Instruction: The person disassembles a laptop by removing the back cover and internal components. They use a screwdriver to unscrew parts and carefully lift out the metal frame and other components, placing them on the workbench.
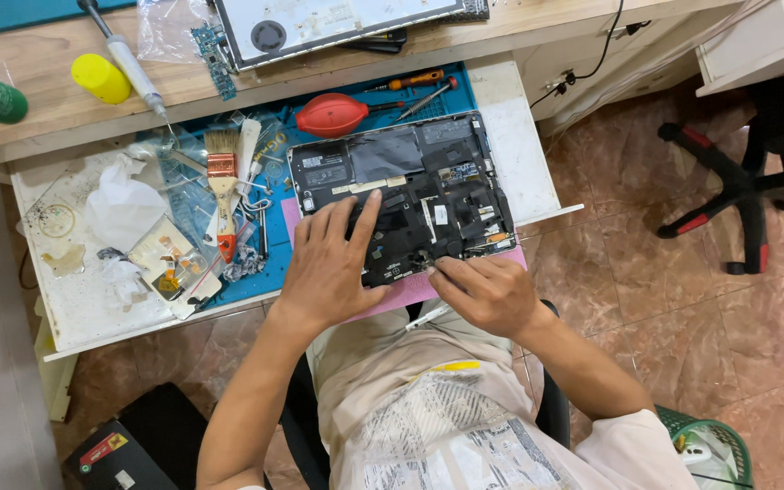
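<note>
An opened laptop base (410,186) with dark circuit boards exposed lies on a pink sheet (410,289) over the blue mat (269,272). My left hand (330,259) lies flat on the base's near-left part, fingers spread, holding it down. My right hand (483,290) is at the base's near edge, fingers pinched on a slim white-handled tool (426,316) whose tip meets the board near the edge.
A paintbrush (222,186), a red air blower (333,115), screwdrivers (415,83) and small parts lie on the mat. A soldering iron (129,59), a yellow cap (100,78) and a laptop lid (338,23) sit on the desk. A red-black chair (764,172) stands right; a green basket (714,440) is at lower right.
</note>
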